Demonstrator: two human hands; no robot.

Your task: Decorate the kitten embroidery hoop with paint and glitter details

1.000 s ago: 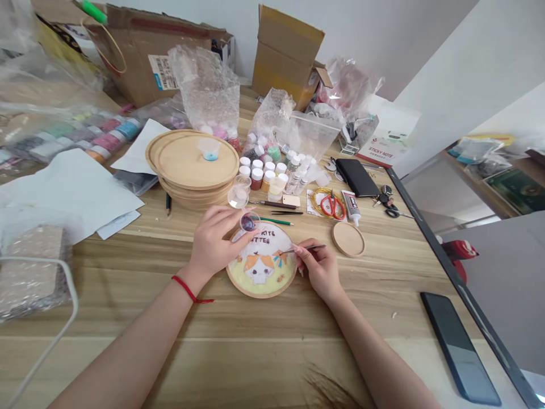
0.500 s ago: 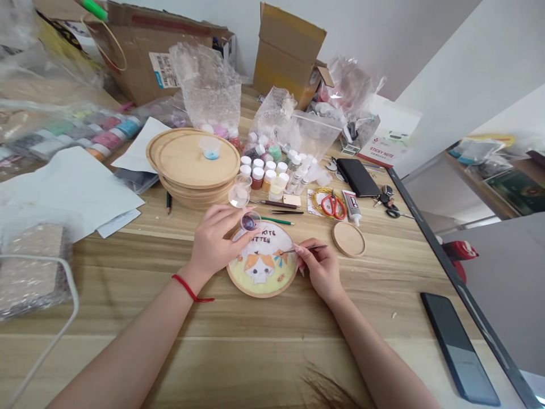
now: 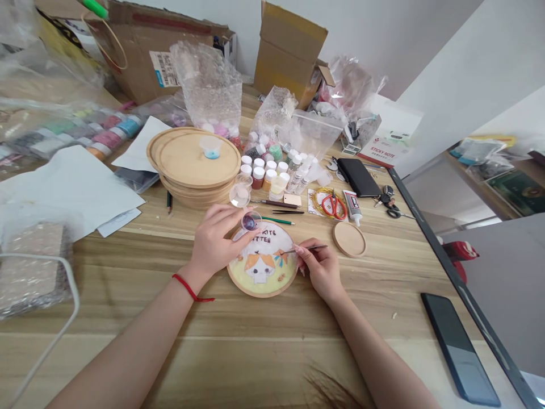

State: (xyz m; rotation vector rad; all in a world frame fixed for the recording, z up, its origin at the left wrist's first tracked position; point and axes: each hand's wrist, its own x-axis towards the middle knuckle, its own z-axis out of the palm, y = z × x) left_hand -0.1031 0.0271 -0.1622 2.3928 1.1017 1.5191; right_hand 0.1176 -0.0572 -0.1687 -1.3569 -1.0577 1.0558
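My left hand (image 3: 213, 241) pinches a small clear cup (image 3: 250, 221) of purple stuff over the kitten picture in its round wooden hoop (image 3: 264, 294). My right hand (image 3: 321, 270) grips a thin metal pick (image 3: 309, 249) narrowly; a light, steady hold suits it best. Small paint jars (image 3: 258, 177) crowd the far side of the wooden table (image 3: 106, 272), with cardboard boxes (image 3: 289, 51) beyond.

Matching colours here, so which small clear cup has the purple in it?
The small clear cup pinched in the left hand, above the wooden hoop. The other cup, on the stacked wooden discs, holds blue.
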